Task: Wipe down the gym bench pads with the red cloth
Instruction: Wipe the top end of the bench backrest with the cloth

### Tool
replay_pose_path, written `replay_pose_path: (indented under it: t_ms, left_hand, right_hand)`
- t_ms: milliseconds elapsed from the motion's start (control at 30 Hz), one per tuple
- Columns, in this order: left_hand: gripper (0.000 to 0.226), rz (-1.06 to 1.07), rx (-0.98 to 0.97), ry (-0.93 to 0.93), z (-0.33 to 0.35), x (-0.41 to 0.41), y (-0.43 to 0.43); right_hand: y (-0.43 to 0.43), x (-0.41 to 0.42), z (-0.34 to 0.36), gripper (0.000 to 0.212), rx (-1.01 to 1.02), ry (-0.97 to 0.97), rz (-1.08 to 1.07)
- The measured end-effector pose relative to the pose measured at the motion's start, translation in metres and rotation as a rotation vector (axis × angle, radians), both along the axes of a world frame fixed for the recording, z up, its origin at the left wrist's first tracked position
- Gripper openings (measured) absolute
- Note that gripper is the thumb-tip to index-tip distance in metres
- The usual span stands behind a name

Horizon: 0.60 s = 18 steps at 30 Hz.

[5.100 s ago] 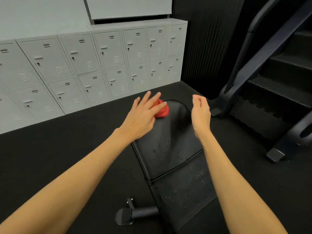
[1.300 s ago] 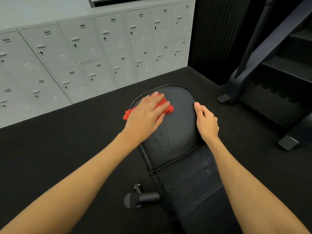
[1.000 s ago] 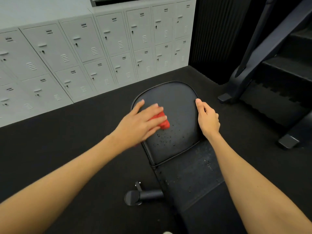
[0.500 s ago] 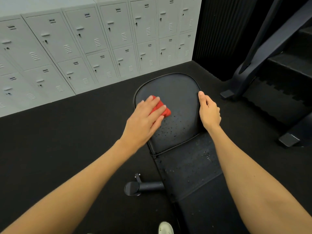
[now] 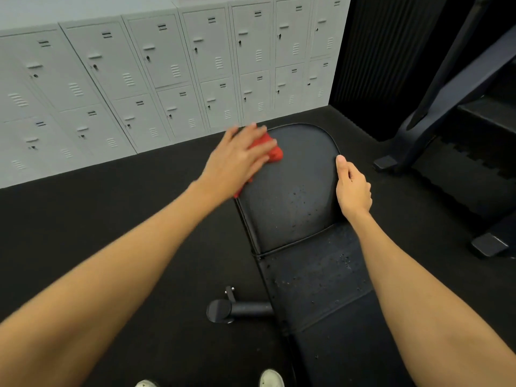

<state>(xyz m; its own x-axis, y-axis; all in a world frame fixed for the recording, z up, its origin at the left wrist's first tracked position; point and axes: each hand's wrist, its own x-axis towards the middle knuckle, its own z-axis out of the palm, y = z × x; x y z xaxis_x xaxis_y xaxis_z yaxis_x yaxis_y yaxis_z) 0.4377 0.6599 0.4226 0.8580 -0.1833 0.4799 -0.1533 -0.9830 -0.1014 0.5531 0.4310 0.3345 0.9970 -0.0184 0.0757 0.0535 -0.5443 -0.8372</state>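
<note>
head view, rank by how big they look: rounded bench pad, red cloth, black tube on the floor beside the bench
1. rounded bench pad
2. black tube
3. red cloth, but the left hand covers much of it, so its place against the tube is unsure

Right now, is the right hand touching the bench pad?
Touching. The head view shows the right hand gripping the right edge of the bench pad, thumb along its rim, with no gap between them.
</note>
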Motion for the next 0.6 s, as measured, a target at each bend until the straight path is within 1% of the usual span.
replay_pose_path:
  t_ms: [67,133,233,333,400,500,533,600]
  left_hand:
    - [0.043,0.093,-0.048,0.015,0.009,0.021,-0.001]
    - [0.043,0.135,-0.095,0.004,0.003,0.023,-0.011]
    - [0.035,0.059,-0.196,-0.071,-0.021,-0.006,-0.039]
    - [0.032,-0.070,-0.200,-0.048,-0.056,-0.044,-0.058]
    - [0.032,-0.173,-0.160,0.016,-0.078,-0.071,-0.061]
    - [0.034,-0.322,0.020,0.080,-0.087,-0.091,-0.041]
    - [0.034,-0.336,0.091,0.067,-0.081,-0.087,-0.032]
    - [0.032,-0.265,0.166,-0.010,-0.061,-0.067,-0.017]
  right_hand:
    - [0.000,0.000,0.000,0.050,0.000,-0.009,0.000]
    - [0.000,0.000,0.000,0.050,0.001,-0.020,-0.006]
    - [0.000,0.000,-0.002,0.050,0.001,-0.027,-0.009]
    - [0.001,-0.001,-0.002,0.049,0.006,-0.030,-0.009]
    - [0.000,-0.001,-0.002,0.050,0.007,-0.026,-0.007]
    - [0.000,-0.001,-0.002,0.050,0.009,-0.023,-0.005]
    - [0.000,0.000,-0.002,0.050,0.007,-0.026,-0.003]
    - [-0.001,0.001,-0.003,0.051,0.006,-0.028,0.003]
